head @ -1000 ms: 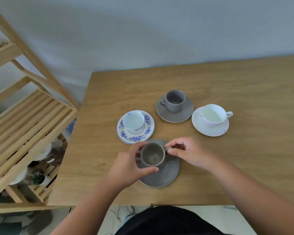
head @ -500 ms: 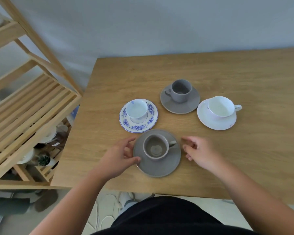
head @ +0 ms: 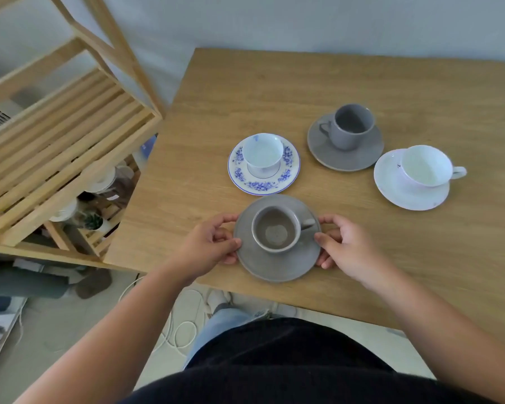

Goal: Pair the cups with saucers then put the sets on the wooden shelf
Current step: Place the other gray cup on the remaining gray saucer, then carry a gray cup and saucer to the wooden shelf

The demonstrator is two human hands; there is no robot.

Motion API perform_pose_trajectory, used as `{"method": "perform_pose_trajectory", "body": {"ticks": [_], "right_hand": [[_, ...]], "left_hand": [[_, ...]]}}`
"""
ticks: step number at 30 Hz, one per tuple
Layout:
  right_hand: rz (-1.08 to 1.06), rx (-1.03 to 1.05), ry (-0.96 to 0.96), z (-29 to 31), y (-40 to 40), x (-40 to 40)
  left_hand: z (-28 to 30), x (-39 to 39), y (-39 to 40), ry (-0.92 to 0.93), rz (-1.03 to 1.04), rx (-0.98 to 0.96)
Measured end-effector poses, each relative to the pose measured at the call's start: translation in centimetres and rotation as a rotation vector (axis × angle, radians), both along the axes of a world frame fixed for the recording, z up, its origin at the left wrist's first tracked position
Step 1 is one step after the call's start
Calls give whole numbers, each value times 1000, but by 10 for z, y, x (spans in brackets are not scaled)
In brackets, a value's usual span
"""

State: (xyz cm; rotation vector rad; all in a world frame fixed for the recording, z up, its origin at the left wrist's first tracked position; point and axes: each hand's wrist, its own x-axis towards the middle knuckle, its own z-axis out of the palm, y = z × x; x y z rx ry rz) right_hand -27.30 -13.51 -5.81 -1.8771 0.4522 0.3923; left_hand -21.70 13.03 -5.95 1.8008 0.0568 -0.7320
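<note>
A grey cup (head: 275, 228) stands on a grey saucer (head: 277, 265) near the table's front edge. My left hand (head: 207, 247) pinches the saucer's left rim and my right hand (head: 343, 246) pinches its right rim. Behind it sit three other sets: a white cup (head: 262, 154) on a blue-flowered saucer (head: 263, 183), a grey cup (head: 351, 125) on a grey saucer (head: 346, 157), and a white cup (head: 427, 165) on a white saucer (head: 405, 193). The wooden shelf (head: 56, 147) stands to the left of the table.
The wooden table (head: 274, 88) ends close to the shelf's slatted tier. Lower shelf tiers hold dishes (head: 99, 179) and a small plant (head: 93, 221). White cables (head: 184, 330) and shoes lie on the floor below the table's front edge.
Both hands left the cup and closed on the saucer's opposite rims. The view has turned left, bringing more of the shelf into sight.
</note>
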Motion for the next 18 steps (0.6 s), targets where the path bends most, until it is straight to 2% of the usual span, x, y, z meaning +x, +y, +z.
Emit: {"method": "perform_pose_trajectory", "body": {"ticks": [5,9,13,18], "right_hand": [[72,46,-64,-1,26,12],[124,169,-101,9,56,29],[159,243,-134,20,98,55],[221,242,-155,25,164,89]], "left_hand": [[9,-5,27,14,107,-74],[21,-6,60,29,214,-131],[31,-2,100,-3,300,-138],[39,14,160,-62,382,-124]]}}
